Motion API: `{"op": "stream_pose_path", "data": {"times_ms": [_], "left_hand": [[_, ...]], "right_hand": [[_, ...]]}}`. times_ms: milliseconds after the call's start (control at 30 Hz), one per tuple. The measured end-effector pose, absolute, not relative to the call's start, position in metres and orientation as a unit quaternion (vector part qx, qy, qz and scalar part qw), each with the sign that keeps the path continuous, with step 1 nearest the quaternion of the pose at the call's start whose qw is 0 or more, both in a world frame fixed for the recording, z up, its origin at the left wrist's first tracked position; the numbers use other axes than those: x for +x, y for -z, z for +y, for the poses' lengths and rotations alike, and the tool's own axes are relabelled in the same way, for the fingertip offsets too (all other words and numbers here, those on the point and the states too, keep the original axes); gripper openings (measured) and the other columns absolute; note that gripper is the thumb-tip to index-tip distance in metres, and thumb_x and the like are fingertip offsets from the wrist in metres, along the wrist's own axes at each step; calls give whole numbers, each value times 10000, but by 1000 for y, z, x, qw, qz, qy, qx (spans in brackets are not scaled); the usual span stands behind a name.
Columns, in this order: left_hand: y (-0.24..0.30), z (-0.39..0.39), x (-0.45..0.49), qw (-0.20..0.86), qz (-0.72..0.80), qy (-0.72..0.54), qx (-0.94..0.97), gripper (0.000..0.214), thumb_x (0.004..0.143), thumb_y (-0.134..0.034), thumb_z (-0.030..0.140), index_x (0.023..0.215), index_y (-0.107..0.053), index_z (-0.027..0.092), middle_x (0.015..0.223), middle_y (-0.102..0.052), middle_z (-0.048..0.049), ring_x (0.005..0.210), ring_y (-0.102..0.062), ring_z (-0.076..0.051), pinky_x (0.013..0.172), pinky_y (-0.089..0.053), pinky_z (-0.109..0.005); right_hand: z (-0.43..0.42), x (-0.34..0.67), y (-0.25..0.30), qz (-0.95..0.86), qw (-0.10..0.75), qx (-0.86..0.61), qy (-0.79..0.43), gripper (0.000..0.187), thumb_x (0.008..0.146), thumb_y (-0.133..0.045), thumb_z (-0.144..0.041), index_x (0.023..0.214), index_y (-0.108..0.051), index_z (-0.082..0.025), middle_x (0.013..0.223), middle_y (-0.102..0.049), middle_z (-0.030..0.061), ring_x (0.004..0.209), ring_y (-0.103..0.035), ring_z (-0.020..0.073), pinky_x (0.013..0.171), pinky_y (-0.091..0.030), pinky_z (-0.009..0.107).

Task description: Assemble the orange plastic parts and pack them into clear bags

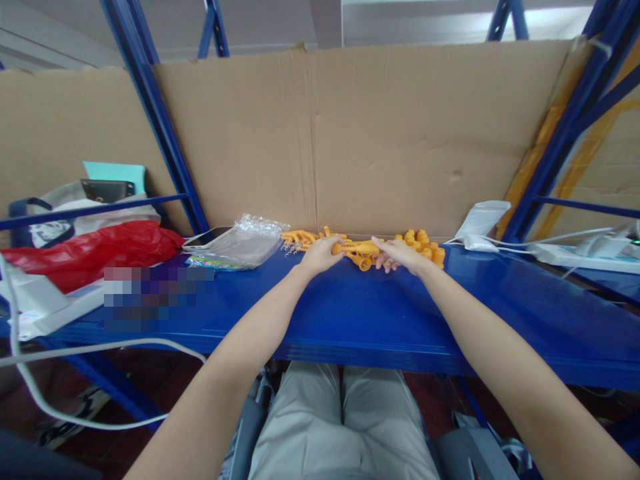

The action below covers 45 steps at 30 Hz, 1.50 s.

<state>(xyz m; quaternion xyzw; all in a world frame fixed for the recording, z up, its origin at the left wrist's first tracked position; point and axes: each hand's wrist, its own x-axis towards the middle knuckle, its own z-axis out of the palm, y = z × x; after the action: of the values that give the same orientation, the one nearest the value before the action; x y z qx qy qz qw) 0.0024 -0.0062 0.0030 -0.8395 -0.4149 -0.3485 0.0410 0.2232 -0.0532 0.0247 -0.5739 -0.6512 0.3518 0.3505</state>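
Both of my hands are over the far middle of the blue shelf, among orange plastic parts. My left hand is closed round the left end of a long orange plastic part. At its other end is my right hand, thumb against the part and fingers curled beneath. Just below lies a round, ring-like orange piece. Thin branching orange pieces and small silvery curled bits lie left of my left hand. Chunky orange pieces are piled behind and right of my right hand.
A cardboard panel stands behind the blue shelf. Clear plastic bags and a red plastic bag lie left. A white device with cables and a power strip are right. A white cable hangs in front at left.
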Motion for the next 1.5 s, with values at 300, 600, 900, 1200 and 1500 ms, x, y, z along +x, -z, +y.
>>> {"op": "stream_pose_path", "data": {"times_ms": [300,600,900,1200,1500], "left_hand": [[-4,-7,2,26,-416,347,-840,229,799,-664,244,1018,-673,178,1063,-726,-78,968,-681,-238,889,-513,-365],[-3,-4,-2,49,-428,345,-834,233,795,-668,281,1012,-673,197,989,-738,-57,939,-684,-232,859,-520,-340],[-2,-3,-1,47,-428,350,-832,242,788,-676,284,1017,-678,204,1017,-735,-59,968,-679,-237,879,-518,-349],[-2,-4,-1,32,-426,353,-832,239,808,-665,233,1042,-669,187,1075,-725,-64,1006,-669,-231,914,-506,-354],[0,-3,2,-7,-423,395,-815,372,810,-654,177,1178,-596,193,1186,-679,-66,1113,-629,-210,994,-473,-350]], "right_hand": [[-57,224,-28,-654,351,-569,-354,516,894,-461,-630,958,-638,-149,663,-694,97,430,-538,99,393,-334,189],[-54,223,-26,-658,360,-555,-359,299,969,-496,-309,1211,-530,-138,821,-720,52,473,-552,66,430,-383,169],[-56,223,-27,-657,360,-553,-365,316,928,-562,-375,1141,-585,-143,795,-723,78,476,-562,80,453,-378,179],[-55,222,-27,-664,359,-552,-354,259,929,-560,-304,1114,-598,-127,789,-726,81,474,-561,86,443,-373,182],[-55,221,-26,-673,349,-552,-348,182,912,-597,-318,907,-638,-140,761,-727,62,460,-555,66,419,-382,157]]}}
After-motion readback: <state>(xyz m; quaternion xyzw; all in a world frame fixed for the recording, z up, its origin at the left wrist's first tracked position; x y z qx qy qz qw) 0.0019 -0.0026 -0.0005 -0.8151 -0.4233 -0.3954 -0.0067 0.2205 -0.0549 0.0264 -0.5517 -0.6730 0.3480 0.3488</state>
